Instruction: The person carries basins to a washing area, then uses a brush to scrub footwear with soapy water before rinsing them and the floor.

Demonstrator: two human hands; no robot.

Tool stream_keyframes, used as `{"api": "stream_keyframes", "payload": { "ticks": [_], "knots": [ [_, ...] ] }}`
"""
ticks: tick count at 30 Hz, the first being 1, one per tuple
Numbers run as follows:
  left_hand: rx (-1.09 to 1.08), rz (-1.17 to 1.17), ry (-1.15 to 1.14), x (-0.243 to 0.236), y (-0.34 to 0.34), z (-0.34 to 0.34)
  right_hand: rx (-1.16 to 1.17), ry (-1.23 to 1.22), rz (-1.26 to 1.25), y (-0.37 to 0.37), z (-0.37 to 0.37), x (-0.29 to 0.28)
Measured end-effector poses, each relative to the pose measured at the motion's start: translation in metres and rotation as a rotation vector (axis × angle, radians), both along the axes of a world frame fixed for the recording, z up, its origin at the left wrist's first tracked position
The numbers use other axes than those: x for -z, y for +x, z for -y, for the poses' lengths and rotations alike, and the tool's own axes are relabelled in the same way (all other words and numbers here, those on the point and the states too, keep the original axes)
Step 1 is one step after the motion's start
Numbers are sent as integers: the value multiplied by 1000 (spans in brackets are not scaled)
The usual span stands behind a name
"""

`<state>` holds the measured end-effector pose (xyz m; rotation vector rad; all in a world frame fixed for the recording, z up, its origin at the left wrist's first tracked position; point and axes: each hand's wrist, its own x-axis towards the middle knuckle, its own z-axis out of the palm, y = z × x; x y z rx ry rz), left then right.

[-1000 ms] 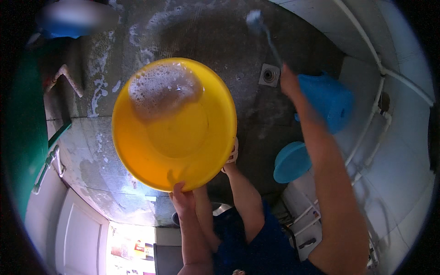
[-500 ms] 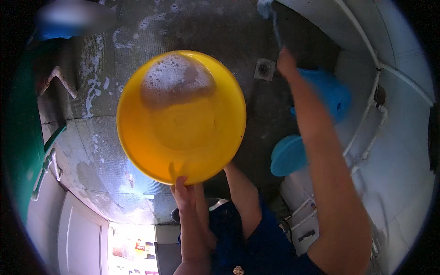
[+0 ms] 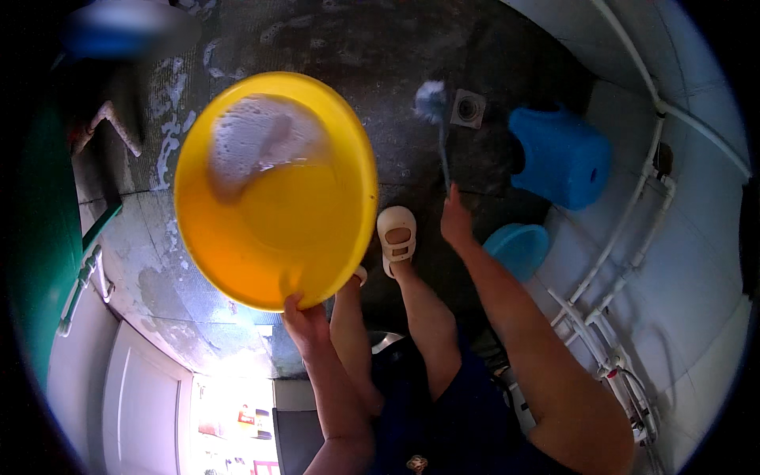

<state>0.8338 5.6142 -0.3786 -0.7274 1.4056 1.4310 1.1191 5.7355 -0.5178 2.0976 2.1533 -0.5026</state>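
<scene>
My left hand (image 3: pixel 307 323) is closed on the near rim of a big round yellow basin (image 3: pixel 293 214), its thumb over the edge. Tilted toward the far left, the basin has foamy, greyish soapy water (image 3: pixel 257 138) pooled at its far side. In my right hand (image 3: pixel 457 222) is the grey handle of a long-handled brush (image 3: pixel 444 154), held to the right of the basin. The brush's pale, fluffy head points away from me, beside a square floor drain (image 3: pixel 468 108).
A blue plastic stool (image 3: pixel 570 162) lies on its side at the right, with a small light-blue basin (image 3: pixel 518 249) nearer me. White pipes (image 3: pixel 625 237) run along the right wall. Suds streak the wet floor (image 3: pixel 170 134); my feet in white sandals (image 3: pixel 396 233) stand behind the yellow basin.
The yellow basin has shifted left and tilted more, and its water has moved toward the far left. My right hand has drawn the brush nearer and to the left.
</scene>
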Motion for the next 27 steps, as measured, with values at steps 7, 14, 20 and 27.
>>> {"api": "stream_keyframes", "payload": {
  "ticks": [7, 14, 20, 27],
  "knots": [
    [-122, -44, 10, 1, -13, 12, 284, -317, -207, -34, -7, 47],
    [-262, -106, 37, -4, -40, 23, 366, -714, -325, -118, -4, 18],
    [-296, -64, 73, 2, -42, 37, 113, -547, -178, -134, 100, 15],
    [-336, -47, 54, 4, -34, 45, 71, -680, -206, -190, -10, 41]
  ]
}}
